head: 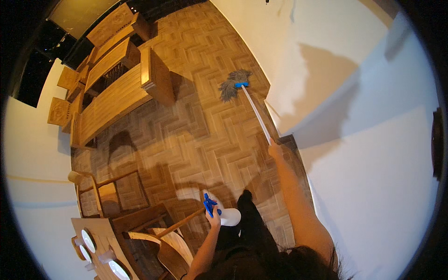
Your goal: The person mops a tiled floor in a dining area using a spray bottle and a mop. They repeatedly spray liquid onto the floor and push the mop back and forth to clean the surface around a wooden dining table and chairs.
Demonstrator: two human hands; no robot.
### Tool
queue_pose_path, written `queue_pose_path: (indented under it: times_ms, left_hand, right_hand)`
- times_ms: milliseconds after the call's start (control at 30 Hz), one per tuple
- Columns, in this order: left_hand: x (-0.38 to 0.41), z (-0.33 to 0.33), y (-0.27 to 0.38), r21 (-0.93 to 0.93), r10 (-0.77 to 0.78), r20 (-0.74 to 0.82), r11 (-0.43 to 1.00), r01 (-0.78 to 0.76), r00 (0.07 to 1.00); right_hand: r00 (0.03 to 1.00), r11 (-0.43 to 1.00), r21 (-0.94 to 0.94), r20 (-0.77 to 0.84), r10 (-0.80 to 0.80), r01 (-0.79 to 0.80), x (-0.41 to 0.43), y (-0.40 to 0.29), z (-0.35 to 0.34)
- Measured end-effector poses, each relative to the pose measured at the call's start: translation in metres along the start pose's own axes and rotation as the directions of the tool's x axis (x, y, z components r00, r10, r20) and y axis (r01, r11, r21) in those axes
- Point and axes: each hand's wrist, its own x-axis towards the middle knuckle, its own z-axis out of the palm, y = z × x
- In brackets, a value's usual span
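My right hand (275, 149) is closed around the upper end of a mop's white handle (257, 113). The handle runs away from me to a blue mop clamp (241, 85) and a grey string mop head (232, 85), which lies spread on the herringbone wood-look floor (224, 140), near the right wall. My left hand (214, 217) grips the neck of a white spray bottle (230, 217) just below its blue trigger head (210, 204), in front of my dark-clothed legs.
Wooden benches (115, 101) and a low table (108, 63) stand at the upper left. A wooden chair (175, 252) is close to my left arm, beside a table (101, 238) with plates and glasses. The white wall (364, 189) juts out in corners on the right.
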Motion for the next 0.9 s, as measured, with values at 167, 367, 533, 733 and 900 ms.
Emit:
queue_pose_path:
  times_ms: [167, 367, 533, 733, 900]
  left_hand:
    - [-0.004, 0.016, 0.005, 0.09, -0.023, 0.2, 0.996, 0.005, 0.979]
    - [0.009, -0.013, -0.009, 0.097, 0.17, 0.207, 0.976, -0.193, 0.963]
    - [0.001, -0.036, -0.037, 0.031, 0.159, 0.105, 0.986, -0.163, 0.982]
    - [-0.045, -0.079, -0.055, -0.015, 0.021, 0.085, 1.0, -0.02, 0.996]
    - [-0.099, -0.103, -0.07, 0.045, -0.07, 0.181, 0.997, 0.063, 0.981]
  right_hand:
    - [0.999, 0.994, 0.101, 0.001, 0.051, -0.051, -0.09, 0.147, 0.025]
    - [0.99, 0.972, 0.204, 0.049, -0.129, 0.116, -0.339, 0.205, 0.068]
    - [0.942, 0.946, 0.164, 0.24, 0.237, -0.28, -0.555, 0.225, 0.035]
    - [0.882, 0.915, 0.078, 0.312, 0.354, -0.395, -0.664, 0.262, -0.013]
    - [0.921, 0.955, 0.035, 0.279, 0.272, -0.293, -0.604, 0.284, -0.006]
